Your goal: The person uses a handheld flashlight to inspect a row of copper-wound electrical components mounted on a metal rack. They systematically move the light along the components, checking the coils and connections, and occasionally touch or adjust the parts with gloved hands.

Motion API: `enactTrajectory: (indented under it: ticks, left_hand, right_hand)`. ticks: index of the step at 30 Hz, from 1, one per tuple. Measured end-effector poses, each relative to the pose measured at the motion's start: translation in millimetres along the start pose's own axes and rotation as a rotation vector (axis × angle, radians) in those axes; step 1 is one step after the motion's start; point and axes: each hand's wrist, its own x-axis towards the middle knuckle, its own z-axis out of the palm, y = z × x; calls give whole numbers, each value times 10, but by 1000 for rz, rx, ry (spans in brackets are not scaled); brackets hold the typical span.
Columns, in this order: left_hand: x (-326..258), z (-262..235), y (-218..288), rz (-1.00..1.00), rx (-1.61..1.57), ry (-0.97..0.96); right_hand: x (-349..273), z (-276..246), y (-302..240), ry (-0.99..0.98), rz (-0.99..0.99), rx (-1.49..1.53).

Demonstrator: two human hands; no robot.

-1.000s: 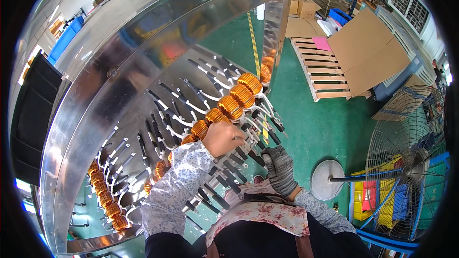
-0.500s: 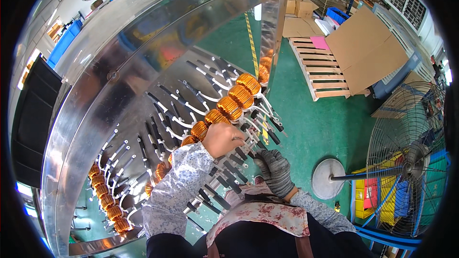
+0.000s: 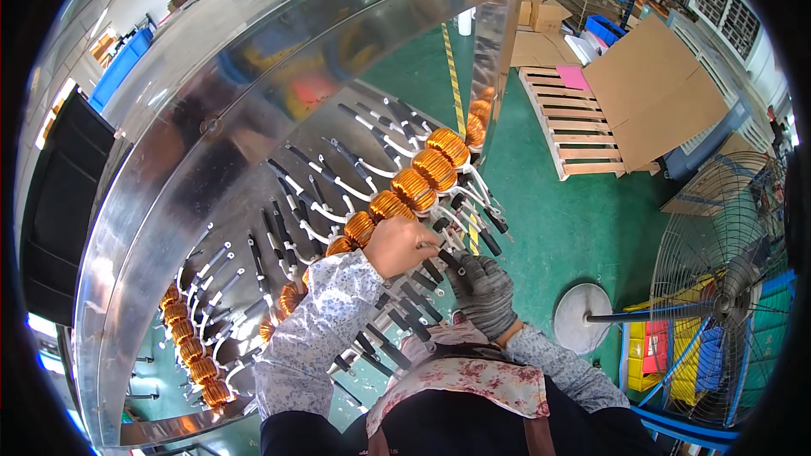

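Coils [image 3: 414, 188] fill one row of pegs on the shiny drum [image 3: 253, 93], but many pegs [image 3: 296, 194] are bare. The left hand [image 3: 399, 245] pinches a wire by the near coil; the gloved right hand [image 3: 483, 287] grips a black peg.

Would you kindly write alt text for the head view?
A bare left hand and a grey-gloved right hand work at a row of orange copper-wire coils with black-sleeved leads, lying on a shiny curved metal surface. Beyond, a green floor holds a wooden pallet and a pedestal fan.
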Motion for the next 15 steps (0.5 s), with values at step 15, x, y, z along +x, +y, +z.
enactTrajectory:
  ticks: [15]
  left_hand:
    - [76, -224, 274, -223, -975, -65]
  right_hand:
    - [32, 41, 15, 64, 27, 93]
